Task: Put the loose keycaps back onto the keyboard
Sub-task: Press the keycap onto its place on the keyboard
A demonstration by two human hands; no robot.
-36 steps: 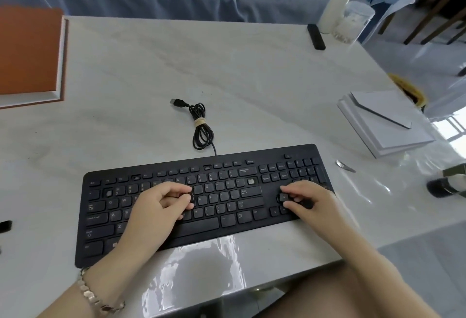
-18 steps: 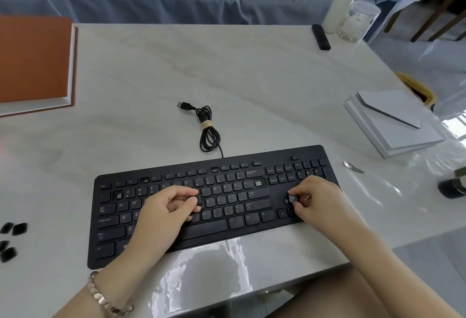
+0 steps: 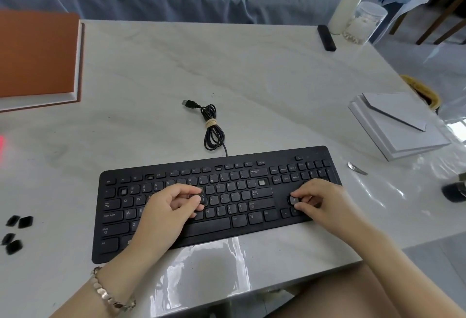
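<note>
Black kbd (image 3: 222, 227) w/ gaps; R grip (image 3: 325, 201) on keycap (image 3: 293, 200), L grip (image 3: 166, 206) prob on another

both hands down, fingers curled
left hand (image 3: 171, 206) pinches a dark keycap (image 3: 195, 195) between thumb and forefinger (palm down); right hand (image 3: 321, 201) grips a grey keycap (image 3: 293, 200) at thumb and fingertips, forearms bare.

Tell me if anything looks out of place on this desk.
Yes: the keyboard has bare sockets, one near its top left, one above Enter, and four loose keycaps lie on the table to its left.
</note>
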